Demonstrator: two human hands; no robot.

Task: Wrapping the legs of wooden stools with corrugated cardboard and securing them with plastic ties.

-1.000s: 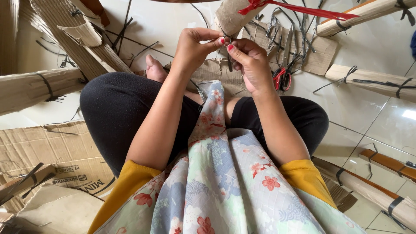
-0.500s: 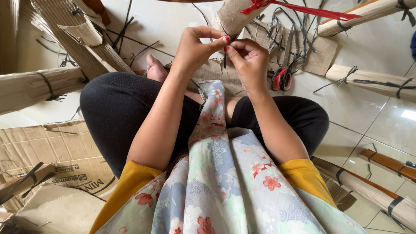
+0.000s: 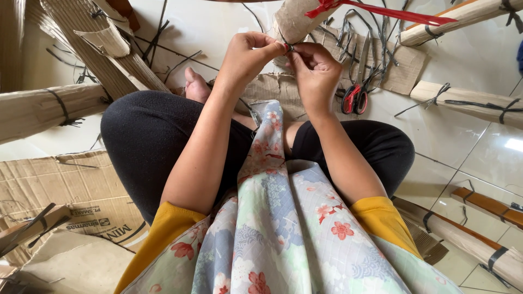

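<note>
Both hands point(image 3: 283, 62) pinch sth tiny — mostly hidden.

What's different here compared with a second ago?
Very little. Both hands, left hand and right hand, still pinch a small dark strap together by the cardboard roll; fingers shifted only slightly. The red scissors stayed on the floor.

Both hands, left hand point(image 3: 248, 54) and right hand point(image 3: 316, 71), fingertips pinched together on a dark strap point(image 3: 290, 47) below a cardboard roll point(image 3: 297, 19)
</note>
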